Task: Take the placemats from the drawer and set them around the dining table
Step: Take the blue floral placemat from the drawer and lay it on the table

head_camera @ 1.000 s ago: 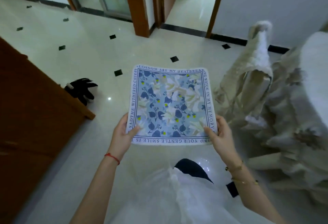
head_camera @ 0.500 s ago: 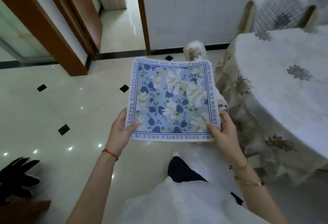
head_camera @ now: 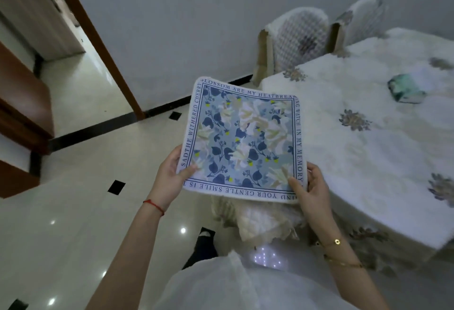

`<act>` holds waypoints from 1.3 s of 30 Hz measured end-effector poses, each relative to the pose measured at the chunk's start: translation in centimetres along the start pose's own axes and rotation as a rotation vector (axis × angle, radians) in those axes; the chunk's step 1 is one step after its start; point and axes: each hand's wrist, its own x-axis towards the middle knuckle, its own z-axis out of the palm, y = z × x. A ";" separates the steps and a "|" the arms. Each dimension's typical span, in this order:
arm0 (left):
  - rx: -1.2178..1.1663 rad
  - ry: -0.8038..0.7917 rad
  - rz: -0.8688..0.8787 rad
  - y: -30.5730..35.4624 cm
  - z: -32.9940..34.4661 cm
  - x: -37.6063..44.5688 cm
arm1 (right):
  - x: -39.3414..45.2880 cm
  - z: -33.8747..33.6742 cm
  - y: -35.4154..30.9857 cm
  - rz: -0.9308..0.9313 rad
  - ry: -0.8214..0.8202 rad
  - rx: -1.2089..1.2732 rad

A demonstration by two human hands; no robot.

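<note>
Filling the middle of the frame, a square placemat (head_camera: 243, 141) with a blue flower print and a border of printed words is held up flat in the air. Its lower left corner is pinched by the left hand (head_camera: 169, 177), thumb on top. Its lower right corner is gripped by the right hand (head_camera: 310, 191) in the same way. The placemat is kept above the pale tiled floor (head_camera: 81, 211), just to the left of the dining table (head_camera: 383, 152), whose white cloth with grey flower motifs takes up the right side of the frame. A small teal packet (head_camera: 405, 88) lies on the cloth at the upper right. Two covered chairs (head_camera: 294, 39) are set behind the table by the wall.
</note>
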 end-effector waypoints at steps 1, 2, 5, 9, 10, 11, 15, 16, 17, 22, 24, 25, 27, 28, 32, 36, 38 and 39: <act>-0.001 -0.030 0.001 0.1 0.1 1.9 | 0.8 0.1 0.0 0.001 0.027 -0.006; 0.003 -0.063 0.003 0.2 0.3 3.8 | 1.6 0.3 0.1 0.006 0.057 -0.006; 0.017 -0.173 0.012 0.2 1.1 9.5 | 4.0 0.7 0.5 -0.004 0.175 -0.003; 0.034 -0.324 0.020 0.1 3.1 16.8 | 7.0 1.1 0.9 0.010 0.329 0.005; 0.046 -0.365 0.007 0.1 3.7 18.6 | 7.7 1.2 1.0 0.029 0.371 0.003; 0.056 -0.404 -0.005 0.1 4.4 20.2 | 8.3 1.3 1.2 0.050 0.417 0.006; 0.104 -0.560 -0.006 -0.2 7.8 26.4 | 10.7 1.4 2.4 0.127 0.579 -0.001; 0.120 -0.594 -0.006 -0.5 8.7 27.8 | 11.3 1.4 2.7 0.148 0.616 -0.009; 0.135 -0.625 -0.013 -1.0 9.6 29.2 | 11.8 1.3 3.1 0.171 0.648 -0.017; 0.210 -0.771 -0.010 -3.4 14.2 35.0 | 14.4 0.9 4.7 0.263 0.804 -0.001; 0.222 -0.814 -0.005 -4.1 16.3 36.5 | 15.3 0.5 5.2 0.289 0.852 0.001; 0.230 -0.835 -0.004 -4.4 17.2 37.1 | 15.8 0.2 5.5 0.301 0.873 -0.004; 0.245 -0.882 -0.004 -5.4 19.0 38.4 | 16.6 -0.5 6.0 0.324 0.904 -0.017; 0.250 -0.903 -0.007 -5.8 19.9 39.0 | 17.0 -0.9 6.3 0.336 0.911 -0.028; 0.258 -0.920 -0.040 -7.1 23.3 40.3 | 18.4 -2.7 7.4 0.369 0.932 -0.065; 0.262 -0.944 -0.059 -8.2 25.8 40.8 | 19.6 -4.2 8.7 0.405 0.956 -0.075; 0.271 -0.951 -0.070 -8.7 26.9 41.2 | 20.2 -4.8 9.3 0.419 0.972 -0.072; 0.277 -0.954 -0.071 -9.0 27.5 41.4 | 20.4 -5.1 9.6 0.421 0.978 -0.073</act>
